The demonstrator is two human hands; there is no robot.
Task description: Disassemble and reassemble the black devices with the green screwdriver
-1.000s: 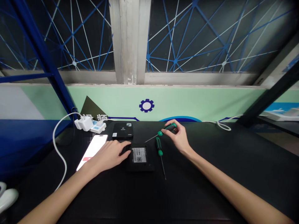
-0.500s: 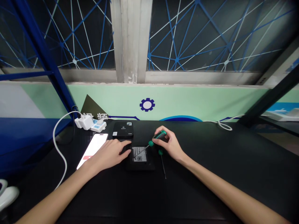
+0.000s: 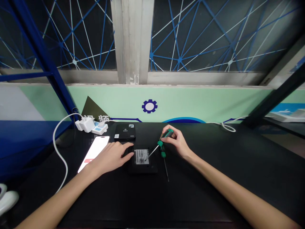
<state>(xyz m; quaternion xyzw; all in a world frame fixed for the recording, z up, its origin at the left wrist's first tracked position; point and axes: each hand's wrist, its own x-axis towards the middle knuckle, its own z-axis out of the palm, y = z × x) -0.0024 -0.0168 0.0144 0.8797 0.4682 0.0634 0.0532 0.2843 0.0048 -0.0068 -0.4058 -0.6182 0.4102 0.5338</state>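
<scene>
My right hand (image 3: 175, 140) is closed round the green and black handle of a screwdriver (image 3: 168, 134). Its shaft slants down to the left, the tip over the label of a flat black box (image 3: 153, 168). A second screwdriver (image 3: 166, 168) with a green handle lies on the table just right of the box, partly below the first one. At the box's left edge rests my left hand (image 3: 114, 156), thumb and forefinger apart, their tips touching or very near it. The white label (image 3: 142, 156) with small print faces up.
Behind the box lies a black lid-like square piece (image 3: 125, 131). A phone with a lit screen (image 3: 95, 149) is partly under my left forearm. White plugs (image 3: 85, 124) sit in a power strip (image 3: 99, 128) at the back left, with a white cable (image 3: 55, 140) curving forward.
My right hand has moved right with the screwdriver, drawing its tip from the label's lower left toward its right side. The left hand stays in place.
</scene>
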